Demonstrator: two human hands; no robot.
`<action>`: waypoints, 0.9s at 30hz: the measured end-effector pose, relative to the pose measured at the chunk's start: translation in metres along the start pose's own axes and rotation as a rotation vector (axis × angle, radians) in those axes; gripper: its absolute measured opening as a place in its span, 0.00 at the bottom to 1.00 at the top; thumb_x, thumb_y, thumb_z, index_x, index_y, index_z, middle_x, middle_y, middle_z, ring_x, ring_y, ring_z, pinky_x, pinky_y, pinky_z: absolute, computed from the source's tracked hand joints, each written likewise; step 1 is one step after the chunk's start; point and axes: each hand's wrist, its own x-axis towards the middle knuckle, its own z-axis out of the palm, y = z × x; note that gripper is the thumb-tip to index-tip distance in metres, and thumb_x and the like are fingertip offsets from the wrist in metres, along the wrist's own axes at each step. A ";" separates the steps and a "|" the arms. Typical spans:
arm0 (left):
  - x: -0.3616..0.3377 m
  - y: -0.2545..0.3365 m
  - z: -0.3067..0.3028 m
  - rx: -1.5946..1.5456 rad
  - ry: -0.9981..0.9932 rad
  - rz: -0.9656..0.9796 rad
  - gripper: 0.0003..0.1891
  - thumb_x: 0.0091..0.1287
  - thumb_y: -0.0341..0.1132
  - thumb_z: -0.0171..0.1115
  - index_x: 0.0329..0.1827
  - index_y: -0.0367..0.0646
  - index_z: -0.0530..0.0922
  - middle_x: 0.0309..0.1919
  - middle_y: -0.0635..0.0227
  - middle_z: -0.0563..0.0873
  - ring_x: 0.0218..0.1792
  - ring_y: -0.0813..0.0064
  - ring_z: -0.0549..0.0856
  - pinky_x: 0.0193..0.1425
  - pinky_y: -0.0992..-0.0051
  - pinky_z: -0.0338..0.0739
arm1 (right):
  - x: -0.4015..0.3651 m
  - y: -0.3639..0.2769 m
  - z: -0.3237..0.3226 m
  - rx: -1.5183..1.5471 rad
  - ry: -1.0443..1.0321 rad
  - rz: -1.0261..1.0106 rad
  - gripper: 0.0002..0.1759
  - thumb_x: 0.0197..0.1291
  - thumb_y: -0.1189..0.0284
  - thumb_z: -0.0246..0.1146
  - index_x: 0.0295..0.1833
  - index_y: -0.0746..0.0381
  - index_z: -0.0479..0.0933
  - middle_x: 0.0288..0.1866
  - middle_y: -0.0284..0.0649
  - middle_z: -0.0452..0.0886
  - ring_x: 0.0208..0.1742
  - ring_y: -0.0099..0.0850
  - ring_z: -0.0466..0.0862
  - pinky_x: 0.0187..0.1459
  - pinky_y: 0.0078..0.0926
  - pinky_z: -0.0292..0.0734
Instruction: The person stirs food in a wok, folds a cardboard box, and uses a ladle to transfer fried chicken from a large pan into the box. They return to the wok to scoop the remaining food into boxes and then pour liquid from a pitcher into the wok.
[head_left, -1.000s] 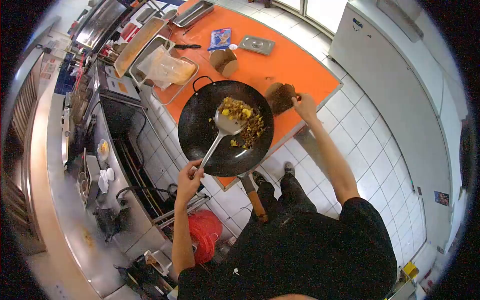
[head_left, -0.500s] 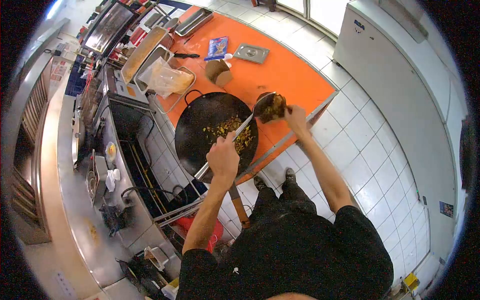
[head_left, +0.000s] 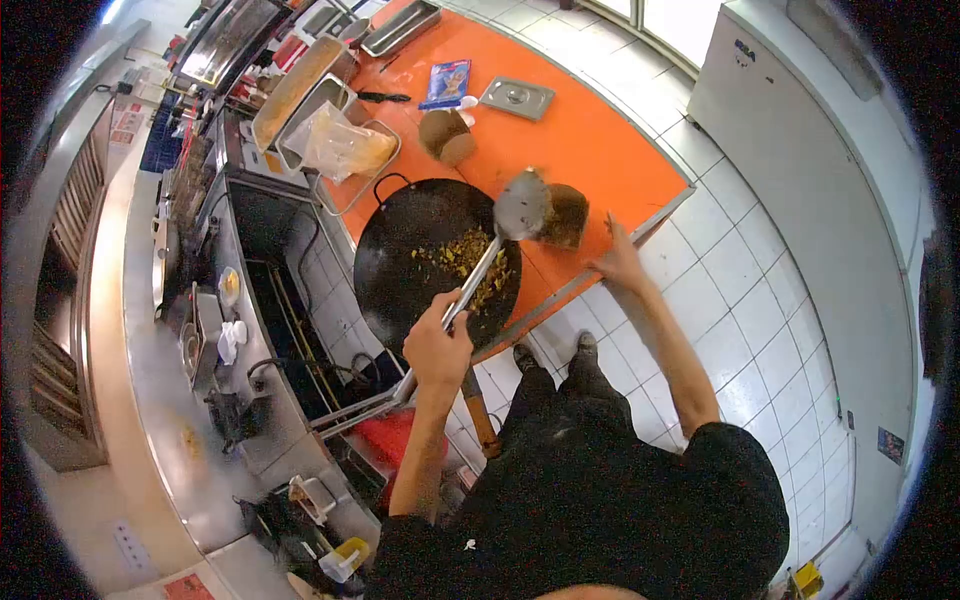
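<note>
My left hand [head_left: 438, 340] grips the long metal handle of a ladle [head_left: 522, 205]. The ladle's bowl hangs over the right rim of a black wok [head_left: 385, 250], beside a brown paper food box [head_left: 566, 220]. Chopped, browned food with yellow bits [head_left: 465, 257] lies in the wok's right half. My right hand [head_left: 624, 262] is just right of that box, fingers spread, holding nothing. The box rests on the orange tabletop [head_left: 610, 150]; the ladle partly covers it and its contents are hard to make out. The wok's wooden handle [head_left: 482, 418] points toward my body.
A second brown box [head_left: 446, 136] stands behind the wok, near a blue packet [head_left: 447, 84] and a metal lid [head_left: 517, 98]. A plastic bag [head_left: 340, 145] lies over metal trays at left. A stove counter [head_left: 270, 420] runs along the left; a white cabinet [head_left: 800, 180] stands right.
My right hand has let go of the brown box and moved right, its fingers opening. The ladle's bowl has come out of the box and risen over the wok's rim.
</note>
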 end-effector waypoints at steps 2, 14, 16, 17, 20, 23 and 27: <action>-0.010 -0.004 -0.010 -0.095 0.012 -0.092 0.15 0.61 0.32 0.64 0.51 0.53 0.81 0.30 0.63 0.86 0.30 0.63 0.86 0.35 0.70 0.76 | 0.015 0.003 0.000 -0.066 -0.057 -0.162 0.55 0.39 0.54 0.78 0.68 0.70 0.59 0.65 0.53 0.70 0.66 0.49 0.70 0.73 0.38 0.55; -0.078 -0.124 -0.023 -0.263 0.159 -0.445 0.15 0.63 0.29 0.63 0.53 0.42 0.80 0.22 0.71 0.82 0.22 0.85 0.76 0.27 0.80 0.68 | 0.013 0.001 0.021 0.081 0.299 -0.053 0.38 0.42 0.61 0.77 0.57 0.66 0.71 0.51 0.49 0.76 0.55 0.46 0.75 0.57 0.40 0.70; -0.084 -0.141 -0.023 -0.219 0.167 -0.457 0.15 0.63 0.30 0.63 0.54 0.43 0.79 0.20 0.72 0.81 0.22 0.83 0.76 0.28 0.78 0.69 | 0.002 0.008 0.017 0.064 0.303 -0.055 0.38 0.42 0.62 0.76 0.57 0.66 0.70 0.52 0.49 0.75 0.55 0.47 0.74 0.57 0.40 0.70; -0.082 -0.149 -0.021 -0.225 0.168 -0.457 0.15 0.63 0.30 0.63 0.54 0.43 0.79 0.20 0.72 0.81 0.22 0.83 0.76 0.28 0.78 0.69 | 0.003 0.011 0.016 0.055 0.303 -0.075 0.38 0.41 0.63 0.76 0.58 0.66 0.70 0.52 0.49 0.75 0.55 0.47 0.74 0.56 0.40 0.70; -0.081 -0.141 -0.029 0.022 0.132 -0.471 0.14 0.63 0.32 0.63 0.53 0.46 0.80 0.26 0.67 0.84 0.27 0.77 0.80 0.32 0.72 0.72 | -0.002 0.011 0.023 0.051 0.281 -0.126 0.38 0.41 0.66 0.75 0.59 0.67 0.69 0.53 0.51 0.73 0.55 0.48 0.74 0.56 0.40 0.69; -0.075 -0.158 -0.031 -0.027 0.057 -0.539 0.14 0.64 0.33 0.61 0.53 0.48 0.80 0.31 0.63 0.85 0.30 0.72 0.82 0.35 0.69 0.74 | -0.002 -0.007 0.024 0.185 0.282 -0.140 0.36 0.44 0.67 0.74 0.58 0.67 0.68 0.51 0.51 0.73 0.53 0.47 0.74 0.55 0.39 0.70; -0.052 -0.166 -0.051 0.187 -0.037 -0.447 0.15 0.60 0.38 0.64 0.50 0.51 0.81 0.36 0.56 0.86 0.37 0.55 0.85 0.41 0.64 0.76 | 0.013 -0.034 0.023 0.132 0.215 -0.075 0.33 0.47 0.64 0.74 0.56 0.66 0.68 0.49 0.49 0.74 0.51 0.46 0.75 0.54 0.40 0.70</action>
